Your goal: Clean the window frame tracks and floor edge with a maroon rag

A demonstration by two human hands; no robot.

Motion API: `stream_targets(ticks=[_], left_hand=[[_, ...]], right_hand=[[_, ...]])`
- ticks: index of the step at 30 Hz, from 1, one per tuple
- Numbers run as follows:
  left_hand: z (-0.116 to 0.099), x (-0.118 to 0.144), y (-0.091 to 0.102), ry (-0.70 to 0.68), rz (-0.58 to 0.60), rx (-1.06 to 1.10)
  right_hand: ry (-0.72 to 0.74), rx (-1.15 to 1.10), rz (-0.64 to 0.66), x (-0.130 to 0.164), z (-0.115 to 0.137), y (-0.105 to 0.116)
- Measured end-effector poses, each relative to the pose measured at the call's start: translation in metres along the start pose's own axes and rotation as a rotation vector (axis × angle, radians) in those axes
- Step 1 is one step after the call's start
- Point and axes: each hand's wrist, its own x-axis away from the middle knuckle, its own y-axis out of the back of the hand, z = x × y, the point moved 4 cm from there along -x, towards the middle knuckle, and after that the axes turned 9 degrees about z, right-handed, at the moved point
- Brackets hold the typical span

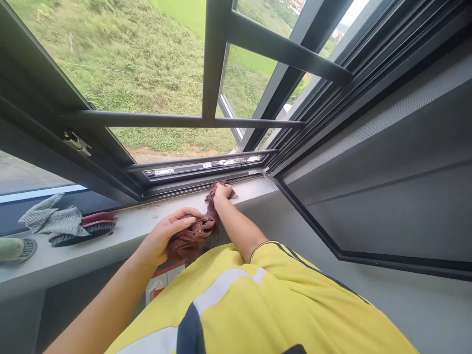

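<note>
Maroon cloth (211,215) in two hands at a window sill (254,189). The cloth lies near the centre of the frame, one end bunched on the pale sill just below the dark window track (195,187), the rest running toward lower centre over the sill's near edge. The left hand (176,225), left of centre, holds the loose lower bulk, its thumb laid across the folds and its fingers beyond them. The right hand (222,191), slightly right of centre, closes on the upper end and rests it on the sill; its fingertips are partly hidden in the folds.

Handling (judged from appearance): the fabric looks light, soft and limp, with a coarse, ridged weave that should give good purchase and little slip. It is not fragile, but loose folds and frayed-looking edges could snag on the track. Whether it is damp cannot be told. The best hold is a compact wad gathered under the fingers at the upper end, with the trailing part gathered in the other hand.

At left, a grey cloth (55,220) lies partly over a brush (98,226) on the same sill.
</note>
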Motion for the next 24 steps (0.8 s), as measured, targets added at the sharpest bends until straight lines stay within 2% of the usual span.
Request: stream_targets(ticks=[2, 5, 9, 11, 13, 17, 21, 24], left_hand=[[-0.001, 0.013, 0.005, -0.027, -0.052, 0.005], [0.000, 0.032, 0.010, -0.061, -0.101, 0.019], [0.006, 0.054, 0.020, -0.141, -0.184, 0.067], [0.011, 0.063, 0.026, -0.186, -0.240, 0.116], [0.018, 0.071, 0.030, -0.221, -0.281, 0.171], [0.031, 0.088, 0.039, -0.265, -0.360, 0.243], [0.037, 0.102, 0.045, -0.297, -0.463, 0.283], [0.040, 0.112, 0.045, -0.332, -0.527, 0.286]], right_hand=[[-0.058, 0.073, 0.048, 0.018, -0.012, -0.014], [-0.064, 0.147, 0.150, 0.021, 0.001, -0.004], [0.119, 0.242, 0.057, 0.009, 0.035, 0.030], [0.207, 0.319, 0.043, 0.013, 0.037, 0.027], [0.266, 0.468, 0.072, 0.029, 0.027, 0.009], [0.305, 0.837, 0.202, 0.078, -0.010, -0.050], [0.285, 1.019, 0.428, 0.139, -0.044, -0.109], [0.265, 1.130, 0.640, 0.175, -0.051, -0.141]])
